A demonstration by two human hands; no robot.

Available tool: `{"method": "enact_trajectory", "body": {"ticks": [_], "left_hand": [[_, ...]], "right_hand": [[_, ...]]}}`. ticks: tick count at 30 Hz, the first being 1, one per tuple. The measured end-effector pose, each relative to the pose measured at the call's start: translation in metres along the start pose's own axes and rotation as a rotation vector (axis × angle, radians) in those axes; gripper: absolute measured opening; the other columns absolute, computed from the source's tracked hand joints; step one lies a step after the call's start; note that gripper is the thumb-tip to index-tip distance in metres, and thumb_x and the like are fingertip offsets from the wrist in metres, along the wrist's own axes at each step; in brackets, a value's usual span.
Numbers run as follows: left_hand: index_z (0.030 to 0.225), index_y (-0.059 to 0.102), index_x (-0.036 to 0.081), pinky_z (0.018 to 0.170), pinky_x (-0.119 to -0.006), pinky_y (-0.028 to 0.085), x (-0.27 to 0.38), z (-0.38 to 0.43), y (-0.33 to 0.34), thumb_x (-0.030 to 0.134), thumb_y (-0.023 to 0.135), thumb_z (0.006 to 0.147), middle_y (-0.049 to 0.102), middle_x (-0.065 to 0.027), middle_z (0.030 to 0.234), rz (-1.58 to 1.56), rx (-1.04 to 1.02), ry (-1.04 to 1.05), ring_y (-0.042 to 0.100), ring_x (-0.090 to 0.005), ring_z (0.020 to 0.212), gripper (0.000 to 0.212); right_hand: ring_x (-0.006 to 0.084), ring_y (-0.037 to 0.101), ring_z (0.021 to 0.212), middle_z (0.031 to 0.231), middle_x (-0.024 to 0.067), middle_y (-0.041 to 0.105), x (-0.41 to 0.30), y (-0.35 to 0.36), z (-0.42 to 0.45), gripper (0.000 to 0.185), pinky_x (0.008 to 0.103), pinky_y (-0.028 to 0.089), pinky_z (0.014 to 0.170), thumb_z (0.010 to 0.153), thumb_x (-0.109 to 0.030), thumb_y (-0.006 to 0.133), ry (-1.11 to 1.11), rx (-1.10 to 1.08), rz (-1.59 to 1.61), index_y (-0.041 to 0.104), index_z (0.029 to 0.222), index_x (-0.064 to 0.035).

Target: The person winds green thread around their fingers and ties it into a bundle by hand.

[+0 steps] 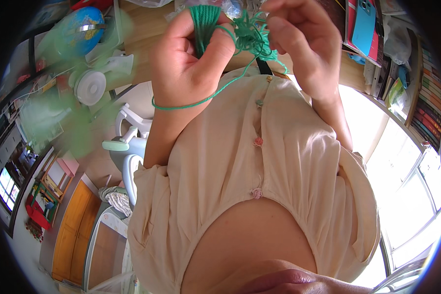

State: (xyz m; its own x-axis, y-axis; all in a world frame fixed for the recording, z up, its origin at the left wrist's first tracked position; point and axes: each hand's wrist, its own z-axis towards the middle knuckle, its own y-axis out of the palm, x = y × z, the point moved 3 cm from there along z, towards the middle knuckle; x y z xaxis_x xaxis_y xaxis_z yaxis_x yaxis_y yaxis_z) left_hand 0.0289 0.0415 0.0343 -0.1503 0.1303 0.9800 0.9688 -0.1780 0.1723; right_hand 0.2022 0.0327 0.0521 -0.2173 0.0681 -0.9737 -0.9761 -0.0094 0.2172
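Note:
My left hand (194, 55) grips a flat, neatly wound bundle of green yarn (205, 25), its turns lying side by side over the fingers. One strand (191, 106) passes round my left wrist and runs up to a loose, looped tangle of green yarn (255, 40). The tangle sits between my two hands, just right of my left thumb. My right hand (305, 44) is at its right side, with the fingers curled and touching or very close to the loops. Whether those fingers pinch any yarn cannot be made out.
Beyond my hands is a wooden desk (143, 33) with clear plastic bags at its far side. A globe (82, 29) and a small white round device (90, 88) stand left. A blue phone (364, 27) and bookshelves (428, 106) are right. A chair (128, 139) is beside me.

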Motion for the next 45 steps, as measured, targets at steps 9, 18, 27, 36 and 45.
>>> {"method": "enact_trajectory", "body": {"ticks": [9, 18, 27, 36, 45], "left_hand": [[0.104, 0.061, -0.003, 0.047, -0.019, 0.033, 0.007, 0.001, 0.003, 0.000, 0.060, 0.090, 0.060, 0.0005, 0.081, 0.062, -0.097, 0.154, 0.044, -0.0020, 0.057, 0.014], [0.090, 0.060, -0.003, 0.057, -0.018, 0.039, 0.015, 0.000, 0.006, -0.003, 0.061, 0.086, 0.057, 0.0035, 0.074, 0.063, -0.103, 0.062, 0.045, -0.0013, 0.062, 0.004], [0.092, 0.059, -0.003, 0.060, -0.019, 0.044, 0.018, -0.001, 0.006, -0.002, 0.060, 0.088, 0.058, 0.0015, 0.076, 0.033, -0.155, 0.033, 0.049, -0.0024, 0.065, 0.004], [0.096, 0.058, -0.002, 0.060, -0.019, 0.042, 0.021, -0.003, 0.002, -0.002, 0.059, 0.089, 0.058, 0.0009, 0.078, 0.003, -0.173, 0.033, 0.050, -0.0024, 0.066, 0.008], [0.093, 0.058, -0.002, 0.053, -0.018, 0.039, 0.015, 0.002, 0.000, -0.004, 0.059, 0.086, 0.060, 0.0010, 0.075, 0.281, -0.079, 0.454, 0.048, -0.0025, 0.061, 0.007]], "right_hand": [[0.0067, 0.060, 0.077, 0.095, 0.0063, 0.065, -0.019, 0.009, 0.005, 0.018, 0.0214, 0.048, 0.067, 0.096, -0.003, 0.056, 0.136, -0.162, -0.285, 0.066, 0.110, 0.0019], [0.0067, 0.061, 0.079, 0.094, 0.0052, 0.066, 0.004, 0.001, -0.003, 0.015, 0.0211, 0.050, 0.068, 0.094, 0.000, 0.060, 0.277, -0.209, 0.055, 0.063, 0.108, 0.0043], [0.0115, 0.063, 0.080, 0.092, 0.0069, 0.066, 0.006, 0.002, -0.007, 0.016, 0.0247, 0.053, 0.072, 0.087, 0.002, 0.066, 0.191, -0.211, -0.039, 0.061, 0.102, 0.0051], [0.0111, 0.059, 0.082, 0.093, 0.0065, 0.061, -0.001, 0.006, -0.008, 0.015, 0.0257, 0.051, 0.075, 0.090, 0.002, 0.063, 0.104, -0.234, -0.313, 0.056, 0.102, 0.0046], [0.0105, 0.053, 0.076, 0.087, 0.0059, 0.055, 0.002, 0.005, -0.010, 0.014, 0.0241, 0.050, 0.068, 0.085, 0.003, 0.061, -0.170, -0.365, -0.342, 0.051, 0.095, 0.0020]]}}
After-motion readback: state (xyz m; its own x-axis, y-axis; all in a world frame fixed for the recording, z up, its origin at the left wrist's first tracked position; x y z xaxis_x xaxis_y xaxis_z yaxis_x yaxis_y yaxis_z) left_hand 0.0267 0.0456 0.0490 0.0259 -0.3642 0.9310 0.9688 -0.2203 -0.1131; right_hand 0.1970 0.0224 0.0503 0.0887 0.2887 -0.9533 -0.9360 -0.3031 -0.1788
